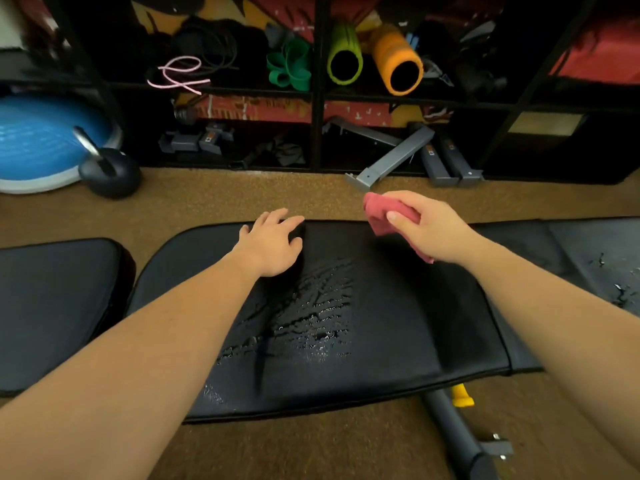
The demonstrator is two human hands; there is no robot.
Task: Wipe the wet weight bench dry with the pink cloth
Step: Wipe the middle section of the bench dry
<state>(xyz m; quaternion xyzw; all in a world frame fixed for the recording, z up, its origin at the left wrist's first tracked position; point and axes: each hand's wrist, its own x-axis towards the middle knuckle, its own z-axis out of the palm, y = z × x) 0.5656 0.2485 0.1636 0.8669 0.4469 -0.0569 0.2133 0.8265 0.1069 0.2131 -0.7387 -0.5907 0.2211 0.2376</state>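
A black padded weight bench (408, 323) lies across the view, with streaks and beads of water (311, 317) on its middle pad. My right hand (429, 226) grips a bunched pink cloth (379, 216) just above the far edge of the pad, right of the wet patch. My left hand (273, 240) lies flat with spread fingers on the pad's far left part, beside the water. More droplets (620, 289) show on the right-hand pad section.
A separate black seat pad (55, 306) is at the left. A kettlebell (107, 168) and a blue balance dome (38, 143) sit on the brown floor at the back left. Black shelves (318, 98) hold foam rollers, bands and ropes. The bench's leg (460, 441) runs below.
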